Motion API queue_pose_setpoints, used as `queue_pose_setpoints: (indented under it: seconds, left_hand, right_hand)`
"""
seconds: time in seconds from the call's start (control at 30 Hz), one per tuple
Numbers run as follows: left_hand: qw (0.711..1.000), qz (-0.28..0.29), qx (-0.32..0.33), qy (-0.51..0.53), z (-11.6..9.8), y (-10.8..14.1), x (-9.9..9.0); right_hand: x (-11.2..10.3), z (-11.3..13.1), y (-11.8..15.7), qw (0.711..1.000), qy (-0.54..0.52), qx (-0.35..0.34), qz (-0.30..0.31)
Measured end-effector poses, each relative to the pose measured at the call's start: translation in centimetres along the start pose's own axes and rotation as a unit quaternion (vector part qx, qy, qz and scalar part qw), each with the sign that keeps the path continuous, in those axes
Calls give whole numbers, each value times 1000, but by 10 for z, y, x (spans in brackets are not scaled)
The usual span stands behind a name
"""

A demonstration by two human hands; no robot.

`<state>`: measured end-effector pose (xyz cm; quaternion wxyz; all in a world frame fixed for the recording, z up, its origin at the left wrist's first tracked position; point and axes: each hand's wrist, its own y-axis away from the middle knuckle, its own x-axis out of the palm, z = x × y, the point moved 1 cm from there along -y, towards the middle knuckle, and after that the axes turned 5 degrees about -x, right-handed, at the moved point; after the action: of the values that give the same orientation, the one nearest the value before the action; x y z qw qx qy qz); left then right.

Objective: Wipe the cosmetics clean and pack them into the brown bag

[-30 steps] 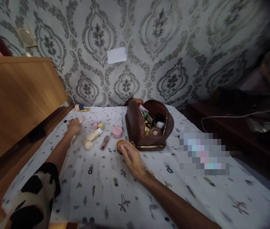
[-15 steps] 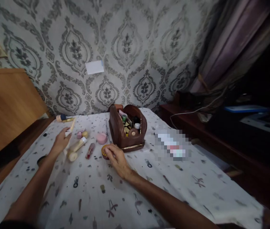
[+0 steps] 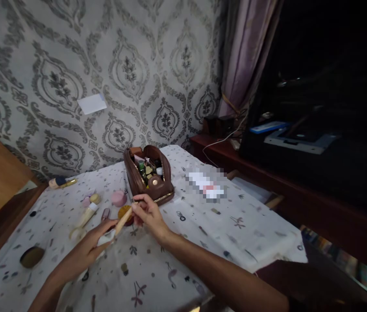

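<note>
Partly, the beige tube point(image 3: 122, 222) hides the amber jar point(image 3: 123, 211).

A table spread with a white cloth point(image 3: 203, 234) printed with small motifs. On it an open brown makeup bag point(image 3: 133, 175) stands upright. Just left of the bag sits a pink round container point(image 3: 119, 198); in front of that, nearer the viewer, an amber round jar point(image 3: 124, 211). Farther left of the bag lie a lipstick point(image 3: 105, 214), a cream-coloured tube point(image 3: 88, 214) and, well apart, a dark-capped bottle point(image 3: 56, 182). Right of it lies a pale pixelated item point(image 3: 205, 184).
</note>
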<state>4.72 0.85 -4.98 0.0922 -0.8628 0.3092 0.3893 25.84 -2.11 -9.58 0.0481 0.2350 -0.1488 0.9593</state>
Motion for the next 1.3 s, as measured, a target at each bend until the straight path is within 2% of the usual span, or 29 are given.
queue_pose_setpoints:
  seconds: [0.2, 0.37, 0.47, 0.57, 0.7, 0.83, 0.9, 1.0, 1.13, 1.23, 1.3]
  left_hand:
    - [1000, -12, -15, -13, -2, 1, 1]
    - [996, -54, -6, -70, -18, -7, 19]
    - [994, -88, 14, -60, -32, -15, 32]
    - [993, -94, 46, -47, -41, -23, 39]
    - [996, -77, 39, -24, -39, -27, 34]
    - [999, -25, 23, 25, -33, -26, 21]
    - [997, -21, 16, 72, -30, -25, 17]
    - [986, -79, -19, 147, -22, -25, 16]
    - [956, -224, -37, 184, -10, -29, 17]
    - [912, -350, -34, 209, -1, -33, 14]
    - [875, -409, -34, 259, 4, -34, 11]
  right_hand:
    - [1, 10, 3, 999, 26, -18, 42]
    - [6, 12, 13, 996, 53, -22, 67]
    - [8, 10, 16, 993, 63, -42, 93]
    - [7, 10, 15, 991, 82, -59, 85]
    - [3, 15, 9, 990, 99, -64, 71]
    - [-1, 25, 5, 990, 118, -81, 14]
    - [-2, 28, 5, 989, 122, -78, 4]
    - [-1, 26, 4, 988, 129, -76, 22]
    - [-1, 17, 3, 987, 142, -54, 43]
    - [0, 9, 5, 983, 163, -34, 79]
    - [3, 4, 10, 977, 181, -17, 115]
